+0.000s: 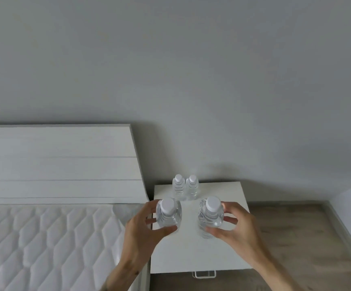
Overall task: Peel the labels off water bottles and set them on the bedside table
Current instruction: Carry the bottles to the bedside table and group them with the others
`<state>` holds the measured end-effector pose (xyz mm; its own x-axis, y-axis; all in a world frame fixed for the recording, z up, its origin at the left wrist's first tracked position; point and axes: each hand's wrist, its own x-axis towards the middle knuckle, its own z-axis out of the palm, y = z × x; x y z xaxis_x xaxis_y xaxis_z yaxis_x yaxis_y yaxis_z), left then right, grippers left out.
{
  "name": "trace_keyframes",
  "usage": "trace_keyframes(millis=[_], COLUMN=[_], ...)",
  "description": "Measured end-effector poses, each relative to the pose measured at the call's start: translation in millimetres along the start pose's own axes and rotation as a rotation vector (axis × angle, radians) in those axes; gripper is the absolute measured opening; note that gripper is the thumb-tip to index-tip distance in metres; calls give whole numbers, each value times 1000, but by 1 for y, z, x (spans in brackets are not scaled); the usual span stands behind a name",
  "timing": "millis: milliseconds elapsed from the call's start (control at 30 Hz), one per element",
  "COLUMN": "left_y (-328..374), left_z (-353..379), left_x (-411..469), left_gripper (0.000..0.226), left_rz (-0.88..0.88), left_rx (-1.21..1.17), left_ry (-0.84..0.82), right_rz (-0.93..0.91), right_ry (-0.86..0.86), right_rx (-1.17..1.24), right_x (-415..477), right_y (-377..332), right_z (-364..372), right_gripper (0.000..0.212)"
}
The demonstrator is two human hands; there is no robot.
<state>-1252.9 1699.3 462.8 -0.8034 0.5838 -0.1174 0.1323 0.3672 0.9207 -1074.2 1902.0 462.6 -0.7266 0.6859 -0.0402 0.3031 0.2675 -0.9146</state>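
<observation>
Two clear, label-free water bottles with white caps stand side by side at the back of the white bedside table (229,190): one on the left (178,186), one on the right (192,187). My left hand (143,229) grips a third bare bottle (168,215) from its left side, over the table's left part. My right hand (232,225) grips a fourth bare bottle (210,217) from its right side, over the table's middle. Both held bottles are upright. No labels are in view.
A white quilted mattress (44,244) fills the lower left, with a white slatted headboard (59,162) behind it. A grey wall rises behind everything. Wood-look floor (292,234) lies right of the table. A white wire handle (204,274) sticks out under the table's front edge.
</observation>
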Motion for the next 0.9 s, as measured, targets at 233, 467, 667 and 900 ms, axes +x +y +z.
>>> trace_keyframes(millis=[233, 467, 667, 900], left_y=[-128, -202, -228, -237], left_z=[78, 122, 136, 153], left_x=[93, 140, 159, 169], left_gripper=[66, 68, 66, 64], left_rz=[3, -44, -21, 6], left_rx=[17, 43, 37, -2], left_ry=[-68, -11, -4, 11], right_rz=[16, 57, 71, 65], right_ry=[-32, -27, -15, 32], right_rx=[33, -13, 1, 73], right_x=[81, 127, 143, 154], right_y=[130, 212, 241, 246], right_z=[56, 90, 108, 119], right_gripper=[57, 65, 58, 58])
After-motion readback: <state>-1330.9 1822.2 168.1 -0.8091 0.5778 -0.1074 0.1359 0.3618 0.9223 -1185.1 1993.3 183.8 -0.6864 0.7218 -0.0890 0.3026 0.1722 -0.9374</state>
